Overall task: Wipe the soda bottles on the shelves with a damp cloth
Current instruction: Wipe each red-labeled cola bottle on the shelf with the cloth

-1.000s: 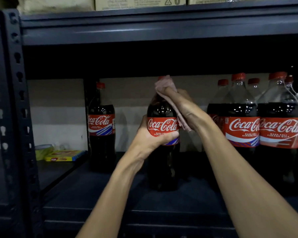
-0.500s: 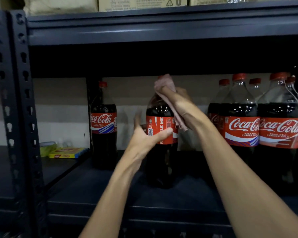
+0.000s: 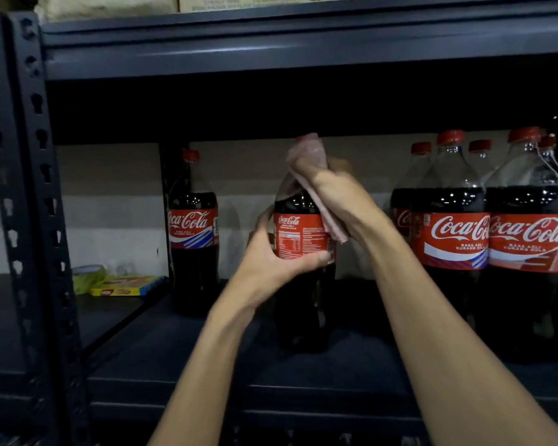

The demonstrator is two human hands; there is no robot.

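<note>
gripping btl [image 3: 300, 236] on dim steel shelf [image 3: 351, 365]

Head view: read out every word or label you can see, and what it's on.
"Coca-Cola": label of the lone bottle at left.
"Coca-Cola": small, on the held bottle; its fine print is too small.
"Coca-Cola", "RASA ASLI KURANG GULA": labels of the right-hand bottles.
Cardboard boxes above: print blurred.

A dark metal rack [image 3: 335, 397] is seen head-on, with its perforated upright [image 3: 36, 188] set at the left. Cardboard boxes [image 3: 255, 0] are stored on the upper shelf [image 3: 303, 56]. Behind the lower shelf [image 3: 181, 355] a pale wall [image 3: 110, 188] is banded lighter and darker. A flat yellow packet [image 3: 123, 284] is laid on the adjoining shelf [image 3: 110, 313]. Everything is dimly lit.
</note>
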